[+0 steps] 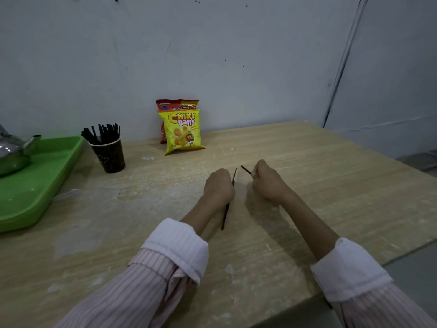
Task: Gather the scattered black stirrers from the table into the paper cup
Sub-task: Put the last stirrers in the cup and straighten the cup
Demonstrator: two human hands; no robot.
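Head view: well right of the paper cup point(108, 155), which holds bundled stirrers point(104, 133), the left hand point(218, 185) curls round one long stirrer point(225, 217) and the right hand point(267, 183) pinches a second stirrer point(246, 169), evidently collected for transfer there.

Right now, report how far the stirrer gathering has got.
Done: many black stirrers already stand in the dark paper cup. In hand: the left hand grips one thin black stirrer, the right hand pinches a second black stirrer. Left: those two must reach the cup; no other loose stirrers show on the wooden table.
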